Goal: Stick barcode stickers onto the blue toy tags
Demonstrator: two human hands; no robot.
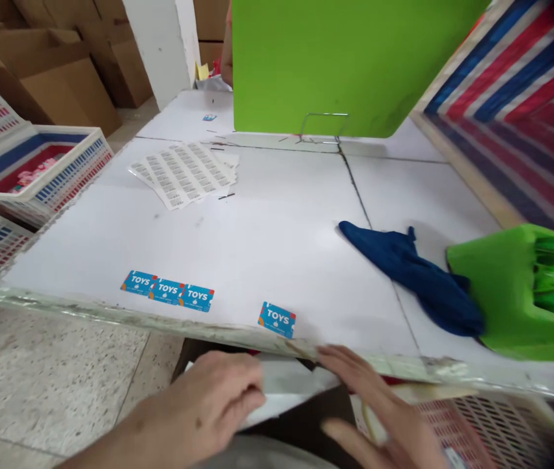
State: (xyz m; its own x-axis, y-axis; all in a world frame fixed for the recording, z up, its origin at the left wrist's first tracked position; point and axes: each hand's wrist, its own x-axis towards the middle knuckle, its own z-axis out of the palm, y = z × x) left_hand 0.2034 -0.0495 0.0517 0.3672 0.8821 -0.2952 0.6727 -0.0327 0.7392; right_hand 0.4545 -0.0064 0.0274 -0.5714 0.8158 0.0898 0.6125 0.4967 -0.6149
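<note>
Just below the table's front edge, my left hand (211, 394) is closed, thumb against fingers, on a white, flat, paper-like piece (284, 384). Its lower part is hidden, and I cannot make out exactly what it is. My right hand (384, 410), somewhat blurred, has thumb and fingers spread apart at the right end of that piece; whether it touches is unclear. On the table above my hands lies a single blue TOYS card (277, 319). Farther left, three more TOYS cards (167, 290) lie in a row, edges touching or slightly overlapping.
White label sheets (183, 172) lie fanned on the white table (257, 254). A dark blue cloth (418, 277) rests against a green holder (506, 286) at right. A green panel (345, 65) stands at the back. Plastic baskets (71, 166) flank the left side; another basket (496, 430) sits lower right.
</note>
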